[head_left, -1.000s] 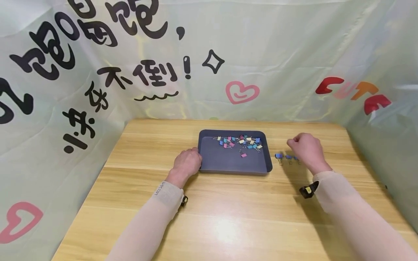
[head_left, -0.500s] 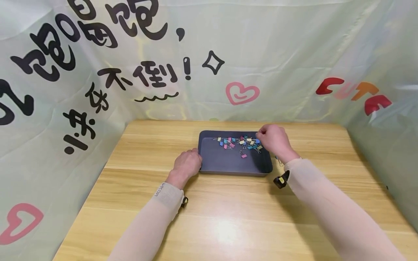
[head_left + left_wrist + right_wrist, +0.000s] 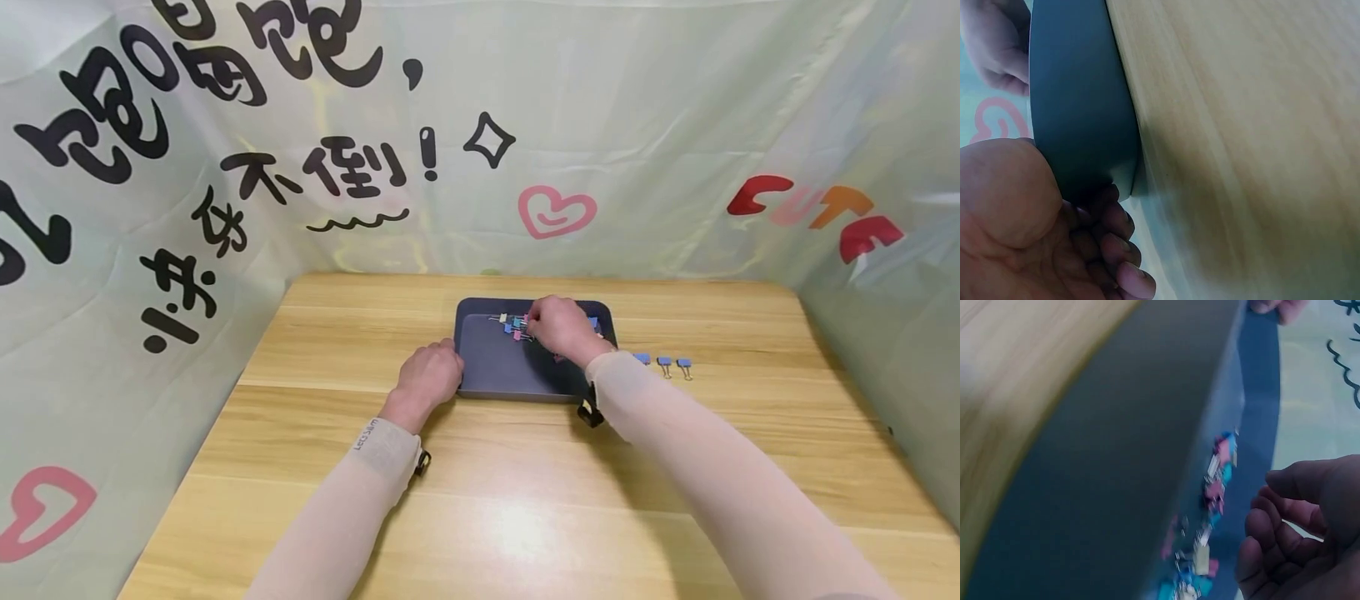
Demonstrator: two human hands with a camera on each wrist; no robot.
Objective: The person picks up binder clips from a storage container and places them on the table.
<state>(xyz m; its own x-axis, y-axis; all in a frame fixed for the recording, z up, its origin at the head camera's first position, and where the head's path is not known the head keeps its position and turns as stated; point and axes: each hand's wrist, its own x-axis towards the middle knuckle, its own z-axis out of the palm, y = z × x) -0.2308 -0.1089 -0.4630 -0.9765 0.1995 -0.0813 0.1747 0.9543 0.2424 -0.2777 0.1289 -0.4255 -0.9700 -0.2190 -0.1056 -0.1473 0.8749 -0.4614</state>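
A dark grey-blue tray (image 3: 487,371) stands on the table, holding a scatter of small coloured binder clips (image 3: 517,327). At its left edge, my left hand (image 3: 431,369) grips the wall near the front corner; the left wrist view shows curled fingers (image 3: 1121,250) by that corner. My right hand (image 3: 561,323) hovers over the tray's back part, covering some clips in the head view. From the right wrist, its thumb and loosely bent fingers are apart, with nothing between them. Right of the tray, blue binder clips (image 3: 664,362) lie in a row, one partly behind the sleeve.
The wooden table (image 3: 360,333) reaches back to a pale printed curtain (image 3: 660,125), which also hangs on both sides. A black wrist camera (image 3: 591,410) sits under the right cuff, close to the tray's front right corner.
My right hand has swept left from above the row of blue clips to over the tray, uncovering the row's right end. The left hand keeps its place on the tray.
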